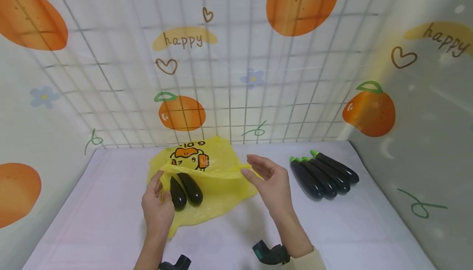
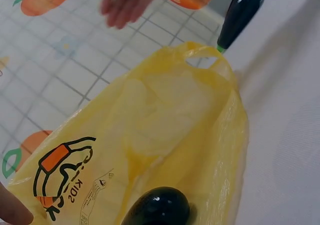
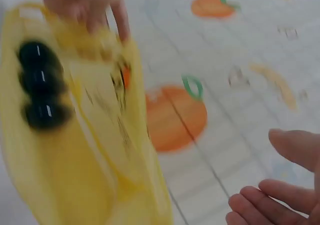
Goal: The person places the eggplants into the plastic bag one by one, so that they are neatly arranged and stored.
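Observation:
A yellow plastic bag [image 1: 225, 202] with a cartoon print lies spread on the table, its mouth parted toward me. At its left edge my left hand [image 1: 158, 208] grips the film between thumb and fingers. Dark, glossy eggplants [image 1: 191, 190] lie inside, close to that hand; the right wrist view shows three rounded ends [image 3: 42, 82]. My right hand [image 1: 272, 184] is by the bag's right handle, thumb apart from the fingers. In the right wrist view this hand [image 3: 285, 190] is spread and holds nothing. The left wrist view has it above the bag handle [image 2: 200, 52].
Several more eggplants [image 1: 323, 175] lie side by side on the white table [image 1: 354, 229] to the right, green stem ends pointing away. A curtain printed with oranges [image 1: 182, 113] hangs over a wire grid behind the table and along both sides.

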Motion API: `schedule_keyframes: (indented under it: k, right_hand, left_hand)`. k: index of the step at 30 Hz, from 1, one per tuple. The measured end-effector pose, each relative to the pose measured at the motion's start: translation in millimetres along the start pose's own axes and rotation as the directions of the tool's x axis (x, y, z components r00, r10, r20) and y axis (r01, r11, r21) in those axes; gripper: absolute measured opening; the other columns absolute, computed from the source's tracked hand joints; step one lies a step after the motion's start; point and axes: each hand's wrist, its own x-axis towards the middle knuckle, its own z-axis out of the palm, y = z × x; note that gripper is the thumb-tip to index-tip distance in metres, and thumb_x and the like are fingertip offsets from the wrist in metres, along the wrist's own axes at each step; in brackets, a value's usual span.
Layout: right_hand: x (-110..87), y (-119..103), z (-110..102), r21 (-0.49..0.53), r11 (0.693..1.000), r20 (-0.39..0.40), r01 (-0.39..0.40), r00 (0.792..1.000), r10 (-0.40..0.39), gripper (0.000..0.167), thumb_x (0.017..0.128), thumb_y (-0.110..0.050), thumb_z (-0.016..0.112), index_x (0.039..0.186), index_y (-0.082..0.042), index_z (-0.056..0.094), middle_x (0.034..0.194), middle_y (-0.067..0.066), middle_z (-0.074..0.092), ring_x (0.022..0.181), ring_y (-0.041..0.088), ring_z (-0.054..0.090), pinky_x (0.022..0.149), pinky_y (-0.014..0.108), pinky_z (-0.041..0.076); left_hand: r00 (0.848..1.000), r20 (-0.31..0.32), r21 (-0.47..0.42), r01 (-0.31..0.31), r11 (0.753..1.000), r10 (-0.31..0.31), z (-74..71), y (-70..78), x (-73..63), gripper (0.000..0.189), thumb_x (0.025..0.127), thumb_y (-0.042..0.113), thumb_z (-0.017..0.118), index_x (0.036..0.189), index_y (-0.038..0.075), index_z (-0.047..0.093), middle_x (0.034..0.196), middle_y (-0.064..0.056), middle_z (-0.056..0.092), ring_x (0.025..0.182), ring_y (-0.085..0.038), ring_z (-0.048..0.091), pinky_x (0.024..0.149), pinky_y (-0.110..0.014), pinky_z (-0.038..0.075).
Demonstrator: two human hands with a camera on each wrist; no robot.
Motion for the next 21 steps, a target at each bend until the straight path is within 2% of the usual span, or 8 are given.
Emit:
schedule_keyframes:
  k: [6,15,18,21]
  right_hand:
    - [16.3,9.9,-38.9,-0.110,0.990,-0.087,-0.085,0.993,0.075,0.046,0.093,-0.018,0.083,0.136,-0.010,0.070,0.139,0.006,0.068,0.134,0.023,0.060,0.105,0.028,0.053]
    - [29.4,35.8,-84.7,-0.095,0.980,-0.243,-0.172,0.959,0.145,0.051,0.093,-0.015,0.082,0.141,-0.006,0.066,0.141,0.010,0.066,0.133,0.024,0.060,0.095,0.014,0.053]
    - [32.6,47.6,-97.9,-0.111,0.968,-0.264,-0.223,0.946,0.188,0.054,0.094,-0.014,0.081,0.144,-0.004,0.063,0.144,0.013,0.064,0.133,0.026,0.059,0.095,0.012,0.052]
    - [35.3,58.3,-109.2,-0.125,0.955,-0.277,-0.269,0.934,0.227,0.055,0.095,-0.012,0.080,0.146,-0.002,0.061,0.146,0.015,0.062,0.135,0.027,0.057,0.099,0.017,0.053]
  left_hand:
    - [1.000,0.003,0.006,0.001,1.000,-0.001,-0.1,-0.1,-0.5,0.062,0.098,-0.015,0.046,0.156,0.005,0.048,0.155,-0.021,0.051,0.146,-0.035,0.045,0.120,-0.051,0.037]
    - [1.000,0.014,-0.009,0.010,1.000,-0.010,0.1,0.4,-0.4,0.062,0.098,-0.015,0.045,0.157,0.004,0.046,0.157,-0.020,0.049,0.147,-0.032,0.044,0.120,-0.046,0.038]
    - [1.000,0.013,-0.009,0.009,1.000,-0.008,0.0,0.3,-0.4,0.062,0.098,-0.016,0.045,0.157,0.004,0.047,0.157,-0.020,0.049,0.147,-0.032,0.044,0.120,-0.045,0.038]
    - [1.000,0.008,-0.002,0.010,1.000,-0.010,-0.1,0.0,-0.6,0.062,0.098,-0.016,0.046,0.157,0.005,0.047,0.157,-0.020,0.049,0.147,-0.032,0.045,0.119,-0.045,0.039]
